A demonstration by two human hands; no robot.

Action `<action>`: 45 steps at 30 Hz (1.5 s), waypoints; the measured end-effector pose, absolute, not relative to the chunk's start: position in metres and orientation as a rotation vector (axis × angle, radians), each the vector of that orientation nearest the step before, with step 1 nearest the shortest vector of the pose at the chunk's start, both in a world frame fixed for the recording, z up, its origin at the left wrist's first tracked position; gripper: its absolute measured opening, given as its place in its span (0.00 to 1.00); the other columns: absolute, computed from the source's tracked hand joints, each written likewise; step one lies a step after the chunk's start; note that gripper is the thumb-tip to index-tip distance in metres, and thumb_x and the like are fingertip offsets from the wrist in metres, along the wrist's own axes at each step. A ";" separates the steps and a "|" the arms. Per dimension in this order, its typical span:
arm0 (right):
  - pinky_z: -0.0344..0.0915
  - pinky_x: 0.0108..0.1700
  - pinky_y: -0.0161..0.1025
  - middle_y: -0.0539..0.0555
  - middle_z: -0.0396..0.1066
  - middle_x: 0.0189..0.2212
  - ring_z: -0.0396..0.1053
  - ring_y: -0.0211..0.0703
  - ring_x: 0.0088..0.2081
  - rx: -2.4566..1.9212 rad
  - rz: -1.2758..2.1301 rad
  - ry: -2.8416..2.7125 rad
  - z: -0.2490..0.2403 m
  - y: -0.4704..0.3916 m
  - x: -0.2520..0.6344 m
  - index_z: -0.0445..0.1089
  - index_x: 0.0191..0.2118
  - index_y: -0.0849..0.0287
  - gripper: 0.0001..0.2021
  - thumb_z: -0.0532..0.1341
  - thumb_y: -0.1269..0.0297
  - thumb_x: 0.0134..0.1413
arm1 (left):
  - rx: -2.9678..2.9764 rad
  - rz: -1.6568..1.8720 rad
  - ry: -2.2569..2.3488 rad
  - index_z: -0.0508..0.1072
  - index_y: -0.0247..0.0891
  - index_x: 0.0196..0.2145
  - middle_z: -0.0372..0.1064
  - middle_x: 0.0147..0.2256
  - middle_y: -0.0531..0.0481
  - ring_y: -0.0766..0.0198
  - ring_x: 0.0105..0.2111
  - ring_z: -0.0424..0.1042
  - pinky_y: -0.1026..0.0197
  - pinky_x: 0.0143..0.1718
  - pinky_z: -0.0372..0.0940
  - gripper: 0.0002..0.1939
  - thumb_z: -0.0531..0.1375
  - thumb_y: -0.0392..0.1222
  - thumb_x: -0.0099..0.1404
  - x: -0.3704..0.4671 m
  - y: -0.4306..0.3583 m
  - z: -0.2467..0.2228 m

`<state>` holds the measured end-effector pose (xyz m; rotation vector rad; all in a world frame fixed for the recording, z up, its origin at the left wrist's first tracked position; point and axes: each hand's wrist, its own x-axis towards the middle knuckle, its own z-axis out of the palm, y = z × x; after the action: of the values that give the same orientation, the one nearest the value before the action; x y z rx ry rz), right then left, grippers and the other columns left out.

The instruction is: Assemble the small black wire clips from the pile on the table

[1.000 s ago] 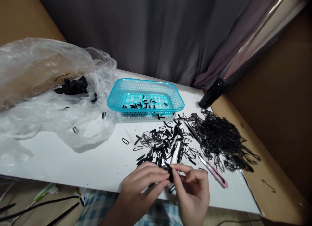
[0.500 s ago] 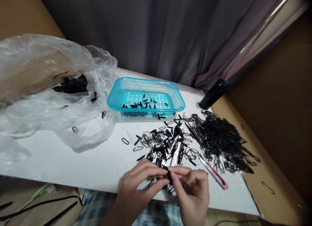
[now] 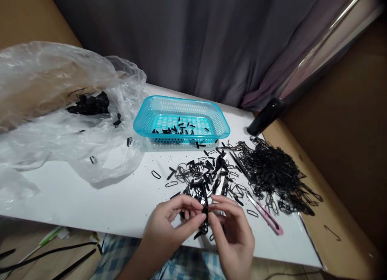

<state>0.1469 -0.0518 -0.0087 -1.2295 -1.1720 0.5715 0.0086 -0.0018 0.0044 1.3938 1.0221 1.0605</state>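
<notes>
Small black piece (image 3: 205,211): being held above the near edge of the desk (image 3: 127,201), just nearer than the scattered black bits. Its exact shape is being hidden by fingers. Handling, by judgement: likely light and thin, perhaps springy, easily dropped; the narrow edges are offering the best hold, with fingertips only and little pressure.

Left hand (image 3: 171,221): pinching the piece between thumb and forefinger, from the left.

Right hand (image 3: 234,227): thumb and forefinger are nearing each other at the piece's right side; whether they are gripping it, cannot tell.

Scattered black bits (image 3: 208,177): strips and loops, lying loosely beyond the hands.

Pink-handled tool (image 3: 270,221): lying to the right of the right hand, handle toward the near side.

Black heap (image 3: 275,171): tangled loops, sprawling on the right.

Blue basket (image 3: 181,137): standing on the far side, holding a few black strips.

Clear plastic bag (image 3: 99,173): spreading over the left.

Curtain (image 3: 181,42): hanging behind everything.
</notes>
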 end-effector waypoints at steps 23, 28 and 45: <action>0.63 0.23 0.28 0.49 0.73 0.25 0.68 0.35 0.23 -1.335 0.678 -1.362 -0.002 -0.050 0.156 0.73 0.31 0.57 0.05 0.63 0.74 0.55 | 1.485 0.980 0.988 0.78 0.40 0.30 0.74 0.29 0.52 0.64 0.30 0.73 0.68 0.33 0.69 0.03 0.67 0.34 0.56 0.004 0.002 0.003; 0.62 0.23 0.27 0.48 0.72 0.24 0.66 0.34 0.22 -1.387 0.530 -1.328 -0.002 -0.048 0.150 0.72 0.30 0.57 0.06 0.62 0.74 0.55 | 1.576 1.047 1.045 0.75 0.40 0.25 0.73 0.28 0.52 0.64 0.31 0.73 0.68 0.32 0.67 0.06 0.64 0.34 0.59 0.005 -0.001 0.001; 0.47 0.14 0.26 0.47 0.68 0.26 0.51 0.28 0.16 -1.125 1.185 -0.670 -0.015 -0.051 0.163 0.66 0.33 0.56 0.11 0.62 0.56 0.62 | 1.254 0.662 0.911 0.67 0.42 0.44 0.73 0.29 0.55 0.62 0.35 0.74 0.61 0.41 0.66 0.08 0.58 0.44 0.68 0.001 0.001 0.009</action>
<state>0.1630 -0.0510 -0.0154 -1.1247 -0.6695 1.1853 0.0007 0.0006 0.0087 1.2537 0.9106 0.6619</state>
